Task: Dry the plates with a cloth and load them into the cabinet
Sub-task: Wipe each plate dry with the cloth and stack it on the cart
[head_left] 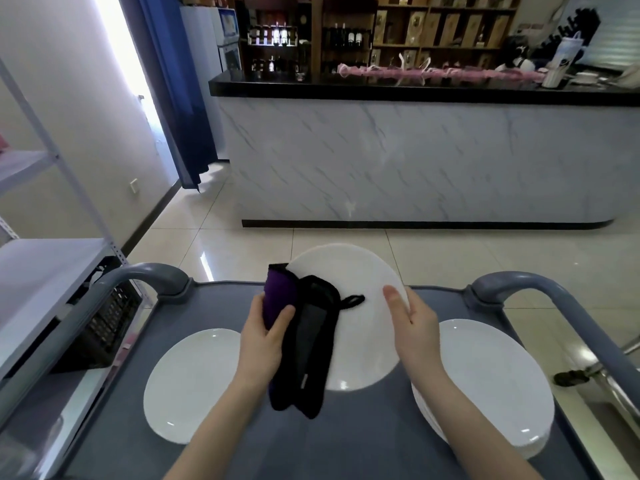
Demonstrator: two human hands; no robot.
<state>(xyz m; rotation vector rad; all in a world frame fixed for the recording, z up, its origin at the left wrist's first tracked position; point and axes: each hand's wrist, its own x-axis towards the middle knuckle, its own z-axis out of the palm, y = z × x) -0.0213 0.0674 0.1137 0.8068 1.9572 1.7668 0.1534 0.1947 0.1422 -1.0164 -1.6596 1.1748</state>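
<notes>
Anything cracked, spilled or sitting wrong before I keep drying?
Nothing looks broken or spilled. The round white plate in the right hand is whole, the purple-and-black cloth in the left hand lies on it. The stack of white plates sits close to the right rim of the grey cart.

Underneath it all sits a grey cart [363,431], one curved handle [149,275] rising at its left corner and another [540,285] at its right. Glossy beige floor tiles [485,251] run out to a marble-patterned counter [415,161] with a black top [381,90], and there's a long pink bundle [433,73] lying along it. Behind that, wooden shelves [450,26] carry wine bottles [346,38]. Off to the left hangs a blue curtain [173,91], with a wall socket [134,185] low down near it.
</notes>
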